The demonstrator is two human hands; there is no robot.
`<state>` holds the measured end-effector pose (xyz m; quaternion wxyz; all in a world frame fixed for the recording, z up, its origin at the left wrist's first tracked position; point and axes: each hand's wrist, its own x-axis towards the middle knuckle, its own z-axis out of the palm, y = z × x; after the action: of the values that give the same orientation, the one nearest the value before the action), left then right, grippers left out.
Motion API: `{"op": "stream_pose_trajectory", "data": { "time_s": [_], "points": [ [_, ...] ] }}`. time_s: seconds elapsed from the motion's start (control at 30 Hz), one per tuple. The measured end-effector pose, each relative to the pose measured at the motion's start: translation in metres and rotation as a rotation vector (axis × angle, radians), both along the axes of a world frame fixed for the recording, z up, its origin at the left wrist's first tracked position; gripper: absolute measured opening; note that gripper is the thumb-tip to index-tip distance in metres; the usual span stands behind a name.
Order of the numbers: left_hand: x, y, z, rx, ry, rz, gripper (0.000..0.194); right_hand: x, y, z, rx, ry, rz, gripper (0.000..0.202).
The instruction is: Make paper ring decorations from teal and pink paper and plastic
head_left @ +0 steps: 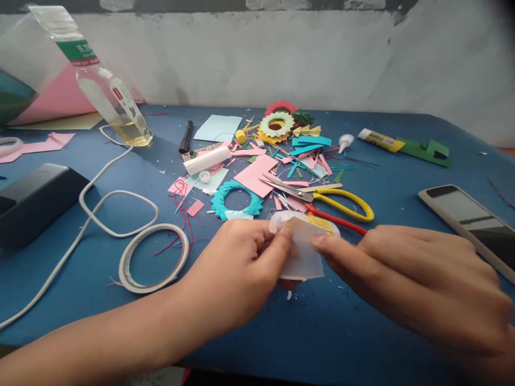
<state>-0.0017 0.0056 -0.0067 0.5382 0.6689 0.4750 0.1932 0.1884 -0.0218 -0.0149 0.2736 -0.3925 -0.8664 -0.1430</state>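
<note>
My left hand (245,268) is closed on a thin translucent white piece (303,257), like a small plastic sheet or pouch, with the thumb pressed on its face. My right hand (418,279) has its index fingertip against the right side of that piece; its thumb is hidden. A yellow strip (321,223) shows at the top edge of the piece. Just beyond the hands lie scissors (300,193) with one yellow and one red handle, blades apart. A turquoise folded-paper ring (219,202) sits beyond my left hand.
Paper scraps (257,174) litter the middle. A tape roll (125,268), white cable (82,198), black device (44,198) and tilted bottle (132,126) are at left. A phone (470,214) and glue stick (380,140) lie right. More paper rings (277,115) sit near the wall.
</note>
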Motion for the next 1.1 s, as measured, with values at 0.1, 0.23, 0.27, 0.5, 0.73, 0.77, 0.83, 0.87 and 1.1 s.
{"op": "stream_pose_trajectory", "data": {
  "time_s": [0.1,0.23,0.27,0.5,0.73,0.77,0.83,0.87,1.1],
  "points": [
    [0.000,0.001,0.001,-0.059,-0.022,0.005,0.039,0.001,0.008,0.004,0.089,-0.024,0.011,0.019],
    [0.001,0.003,0.004,-0.185,-0.068,0.034,0.036,-0.002,0.012,0.008,0.076,0.050,-0.018,0.014],
    [0.002,0.004,0.005,-0.205,-0.077,0.041,0.036,-0.003,0.012,0.008,0.059,0.068,-0.027,0.014],
    [-0.001,0.004,0.004,-0.147,-0.065,0.013,0.039,-0.004,0.011,0.003,0.079,-0.029,0.131,0.017],
    [-0.004,0.001,-0.003,0.195,0.051,-0.034,0.036,-0.003,0.014,0.000,0.137,-0.194,0.179,0.025],
    [-0.004,0.001,-0.002,0.221,0.068,-0.039,0.035,-0.003,0.014,0.000,0.124,-0.195,0.185,0.026],
    [-0.004,0.001,-0.001,0.264,0.087,-0.042,0.034,-0.003,0.014,-0.002,0.101,-0.185,0.187,0.027],
    [-0.004,0.000,0.000,0.275,0.088,-0.039,0.034,-0.003,0.014,-0.003,0.088,-0.177,0.178,0.026],
    [-0.005,0.000,0.010,0.180,0.026,0.000,0.037,0.004,0.002,0.000,0.081,-0.124,0.140,0.025]
  ]
}}
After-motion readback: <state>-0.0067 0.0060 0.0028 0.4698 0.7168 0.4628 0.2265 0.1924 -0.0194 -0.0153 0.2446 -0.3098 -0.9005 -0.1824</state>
